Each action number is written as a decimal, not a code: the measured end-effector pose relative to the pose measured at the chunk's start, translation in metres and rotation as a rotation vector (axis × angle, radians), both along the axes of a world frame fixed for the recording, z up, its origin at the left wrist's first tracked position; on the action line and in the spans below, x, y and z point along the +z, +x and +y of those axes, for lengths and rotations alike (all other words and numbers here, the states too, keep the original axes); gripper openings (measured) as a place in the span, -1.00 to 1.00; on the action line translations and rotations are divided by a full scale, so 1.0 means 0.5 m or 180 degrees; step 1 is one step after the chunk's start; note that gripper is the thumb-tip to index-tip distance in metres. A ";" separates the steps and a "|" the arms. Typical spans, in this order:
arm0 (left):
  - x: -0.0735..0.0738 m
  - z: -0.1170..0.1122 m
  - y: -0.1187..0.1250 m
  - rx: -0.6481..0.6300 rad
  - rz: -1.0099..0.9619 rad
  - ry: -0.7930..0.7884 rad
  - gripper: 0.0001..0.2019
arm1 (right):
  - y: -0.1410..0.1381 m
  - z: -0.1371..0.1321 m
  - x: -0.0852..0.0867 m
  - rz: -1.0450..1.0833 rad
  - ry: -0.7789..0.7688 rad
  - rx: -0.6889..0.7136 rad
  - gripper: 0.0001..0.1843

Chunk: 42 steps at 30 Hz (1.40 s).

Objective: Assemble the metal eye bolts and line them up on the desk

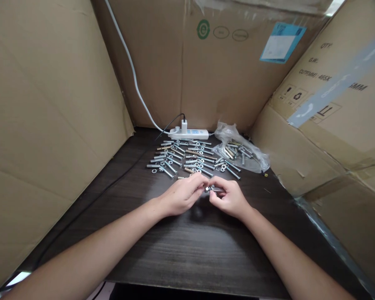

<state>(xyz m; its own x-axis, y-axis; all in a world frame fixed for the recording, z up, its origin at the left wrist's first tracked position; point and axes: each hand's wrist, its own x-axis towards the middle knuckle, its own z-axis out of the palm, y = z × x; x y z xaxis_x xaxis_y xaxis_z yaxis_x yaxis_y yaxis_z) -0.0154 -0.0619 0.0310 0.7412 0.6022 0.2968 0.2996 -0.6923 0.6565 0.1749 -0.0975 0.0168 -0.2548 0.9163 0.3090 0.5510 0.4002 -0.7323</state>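
My left hand (184, 192) and my right hand (228, 196) meet above the dark wooden table (187, 250), both pinched on one small silver bolt (213, 189) held between their fingertips. Just beyond the hands lie several silver bolts with washers (184, 157), laid out in rows. A few loose bolts (228, 167) lie to the right of the rows.
A clear plastic bag (240, 148) with more bolts lies at the back right. A white power strip (189, 133) with a plug and white cable sits at the back. Cardboard walls (50, 104) close in the left, back and right sides.
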 end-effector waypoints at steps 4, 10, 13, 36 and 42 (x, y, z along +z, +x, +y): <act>-0.002 0.003 0.002 0.0041 0.0099 -0.0039 -0.84 | 0.001 0.000 0.000 0.0008 -0.0004 -0.0014 -0.87; -0.013 0.012 0.001 -0.0081 0.0424 -0.0017 -0.71 | 0.002 0.000 0.003 -0.0040 0.0001 -0.0020 -0.89; -0.015 0.012 0.001 -0.0062 0.0458 0.0016 -0.69 | 0.003 0.001 0.001 -0.0041 0.0000 -0.0030 -0.88; -0.016 0.014 0.003 0.0037 0.0469 -0.0045 -0.70 | 0.001 0.001 -0.002 -0.0024 0.0042 -0.0041 -0.89; -0.008 0.006 0.001 0.0198 0.0228 -0.0181 -0.81 | 0.002 0.002 -0.003 -0.0027 0.0027 -0.0069 -0.87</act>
<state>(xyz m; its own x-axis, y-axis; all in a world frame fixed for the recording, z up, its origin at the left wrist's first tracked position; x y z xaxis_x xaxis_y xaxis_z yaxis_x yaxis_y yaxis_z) -0.0148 -0.0590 0.0268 0.7199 0.6621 0.2085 0.3883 -0.6331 0.6696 0.1759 -0.0963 0.0153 -0.2376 0.9190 0.3147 0.5657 0.3942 -0.7243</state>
